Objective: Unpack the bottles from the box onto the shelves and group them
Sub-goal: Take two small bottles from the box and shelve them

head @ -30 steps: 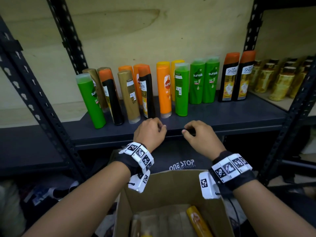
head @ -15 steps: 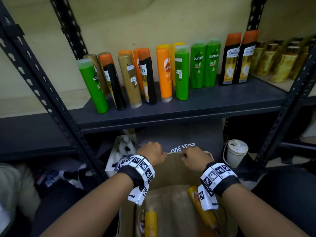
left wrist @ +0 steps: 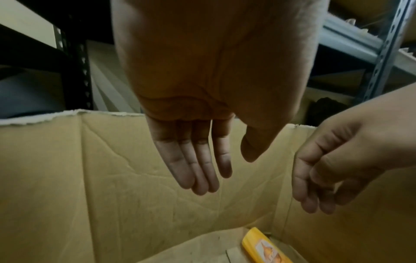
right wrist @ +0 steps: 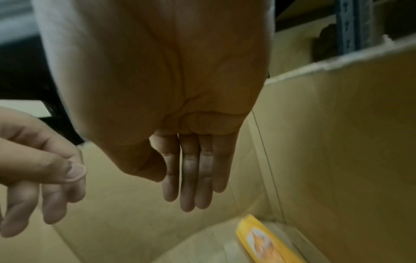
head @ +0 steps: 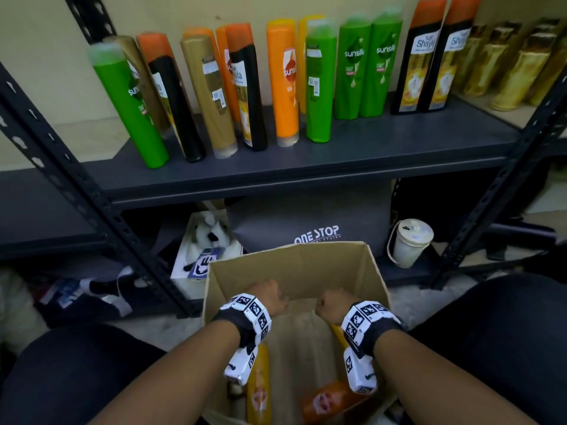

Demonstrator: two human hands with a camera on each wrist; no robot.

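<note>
An open cardboard box (head: 294, 251) stands on the floor between my knees. Both my hands are lowered into it, side by side and apart. In the left wrist view my left hand (left wrist: 226, 174) hangs with straight fingers and holds nothing. My right hand (right wrist: 173, 190) is likewise straight-fingered and empty. On the box bottom lie a yellow bottle (head: 259, 391), an orange bottle (head: 331, 400) and another yellow bottle (left wrist: 261, 247) by the right wall. The dark shelf (head: 306, 162) above carries upright green bottles (head: 352, 72), orange bottles (head: 283, 81), black orange-capped bottles (head: 420, 62) and tan ones (head: 211, 93), mixed at the left.
Black slotted shelf posts (head: 92, 191) flank the box at left and right (head: 497, 204). Under the shelf sit a grey "ONE STOP" bag (head: 316, 222), a white lidded bucket (head: 411, 242) and a white carton of clutter (head: 199, 253). Gold bottles (head: 506, 65) fill the neighbouring shelf at right.
Both hands came down from the shelf's front edge into the box, and their curled fingers have straightened. The head view tilted down, showing more bottles in the box.
</note>
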